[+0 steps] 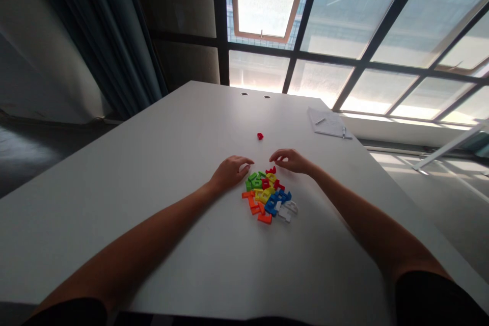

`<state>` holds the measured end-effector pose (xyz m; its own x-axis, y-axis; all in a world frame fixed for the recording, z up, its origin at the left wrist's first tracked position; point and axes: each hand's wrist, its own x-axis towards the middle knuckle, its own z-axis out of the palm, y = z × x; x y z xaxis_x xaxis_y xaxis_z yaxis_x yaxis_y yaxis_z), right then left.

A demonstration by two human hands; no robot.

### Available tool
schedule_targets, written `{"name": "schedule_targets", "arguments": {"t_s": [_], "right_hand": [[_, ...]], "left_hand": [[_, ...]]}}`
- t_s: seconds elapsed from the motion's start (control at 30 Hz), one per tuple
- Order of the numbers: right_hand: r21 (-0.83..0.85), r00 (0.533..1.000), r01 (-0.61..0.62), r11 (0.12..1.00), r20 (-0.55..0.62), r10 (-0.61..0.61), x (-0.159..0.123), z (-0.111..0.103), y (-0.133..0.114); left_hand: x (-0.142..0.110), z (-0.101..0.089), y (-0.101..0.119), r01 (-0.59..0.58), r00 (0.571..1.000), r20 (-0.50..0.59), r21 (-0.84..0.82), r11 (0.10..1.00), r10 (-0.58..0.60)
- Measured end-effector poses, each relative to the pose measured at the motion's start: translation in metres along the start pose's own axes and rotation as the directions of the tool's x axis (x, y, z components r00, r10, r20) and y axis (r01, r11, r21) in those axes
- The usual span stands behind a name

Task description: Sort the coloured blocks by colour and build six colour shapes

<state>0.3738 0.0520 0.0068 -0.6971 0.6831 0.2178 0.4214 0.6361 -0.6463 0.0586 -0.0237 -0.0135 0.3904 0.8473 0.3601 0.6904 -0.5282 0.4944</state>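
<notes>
A heap of small plastic pieces (269,196) in green, yellow, red, orange, blue and white lies on the white table (153,163). My left hand (229,172) rests at the heap's far left edge, fingers curled loosely over the table beside the green pieces. My right hand (290,161) sits at the far right edge, fingertips bent down close to a red piece (271,170). Whether either hand pinches a piece is too small to make out. One lone red piece (260,136) lies apart, farther back on the table.
A sheet of paper with a pen (329,123) lies at the table's far right. Two cable holes (255,95) sit near the far edge. Large windows stand behind, a dark curtain to the left.
</notes>
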Motion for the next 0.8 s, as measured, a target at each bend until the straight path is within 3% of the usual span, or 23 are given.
{"name": "schedule_targets", "arguments": {"t_s": [0.1,0.2,0.37,0.6,0.7,0.8], "right_hand": [[0.028,0.994,0.080,0.996,0.065,-0.082,-0.023,0.005,-0.005],[-0.032,0.997,0.071,0.997,0.018,-0.071,-0.022,0.012,-0.003],[-0.198,0.990,-0.077,0.977,-0.129,0.051,0.008,0.018,0.013],[-0.387,0.917,-0.343,0.856,-0.335,0.217,0.059,0.018,0.035],[-0.398,0.901,-0.375,0.837,-0.370,0.228,0.068,0.017,0.042],[-0.403,0.914,-0.335,0.852,-0.357,0.191,0.070,0.017,0.044]], "left_hand": [[0.001,0.001,-0.001,0.020,1.000,-0.010,0.002,1.000,-0.020],[0.002,0.001,-0.002,0.029,0.999,-0.016,0.008,1.000,-0.029],[0.003,0.001,-0.004,0.038,0.999,-0.012,0.014,0.999,-0.038],[0.003,0.001,-0.005,0.028,0.999,-0.025,0.015,0.999,-0.028],[0.003,0.000,-0.004,0.030,0.999,-0.022,0.016,0.999,-0.030],[0.003,0.000,-0.003,0.032,0.999,-0.022,0.014,0.999,-0.032]]}}
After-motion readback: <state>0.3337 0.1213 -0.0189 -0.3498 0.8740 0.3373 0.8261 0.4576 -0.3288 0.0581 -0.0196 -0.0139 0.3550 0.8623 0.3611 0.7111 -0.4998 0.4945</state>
